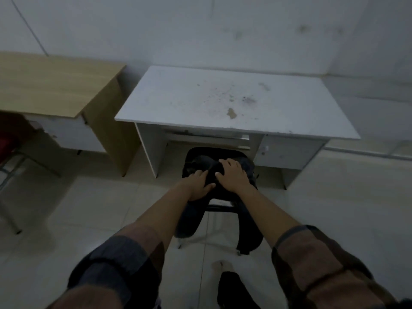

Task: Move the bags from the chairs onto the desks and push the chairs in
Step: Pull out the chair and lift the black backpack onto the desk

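The person is working at the bag-lifting step: both hands are resting on a dark, soft fabric backpack (223,172) that is sitting on a dark chair with thin metal legs (219,208), just in front of the knee-hole of a white laminate desk with a scuffed, stained top (200,97). The left hand (198,185) is lying with fingers spread and curling over the near left side of the bag, and the right hand (231,175) is pressing down on its top with fingers bent into the cloth; both look partly closed on the fabric, though whether either has a firm hold I cannot tell. The bag looks limp and slumped, with two padded straps hanging down the near side of the seat. The next move seems to call for gathering the cloth securely, lifting it clear of the seat and carrying it far onto the flat desk top, minding the dangling straps. To the left a pale wood-grain desk (51,85) is standing apart, with a red chair (10,134) at its near left edge
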